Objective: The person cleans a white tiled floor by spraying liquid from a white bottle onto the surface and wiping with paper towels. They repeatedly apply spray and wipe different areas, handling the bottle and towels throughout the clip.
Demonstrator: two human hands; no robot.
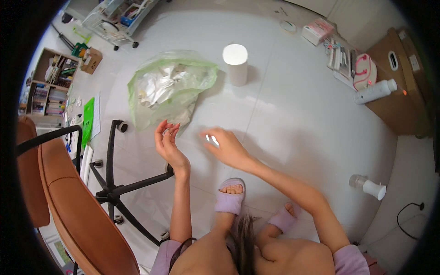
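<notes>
My left hand [168, 147] is raised over the floor, palm up, with loosely bent fingers; nothing shows in it. Its fingertips overlap the near edge of a thin green-tinted plastic bag [137, 118] in my view. White crumpled paper or tissue [163, 84] fills the middle of this bag. To the right, my blurred right hand [225, 146] curves its fingers towards the left one. Bright white glints appear by its thumb; whether they are a floor reflection or something held cannot be told. Beyond both hands a white lidded cylinder [237, 70] stands upright beside the bag.
A brown swivel chair [75, 206] with a black wheeled base [111, 194] is at left. A wheeled cart [113, 27] stands at the back. Cardboard boxes [385, 113], a white bottle [376, 92] and a pump bottle [367, 186] are at right. A tape roll [288, 26] lies farther back.
</notes>
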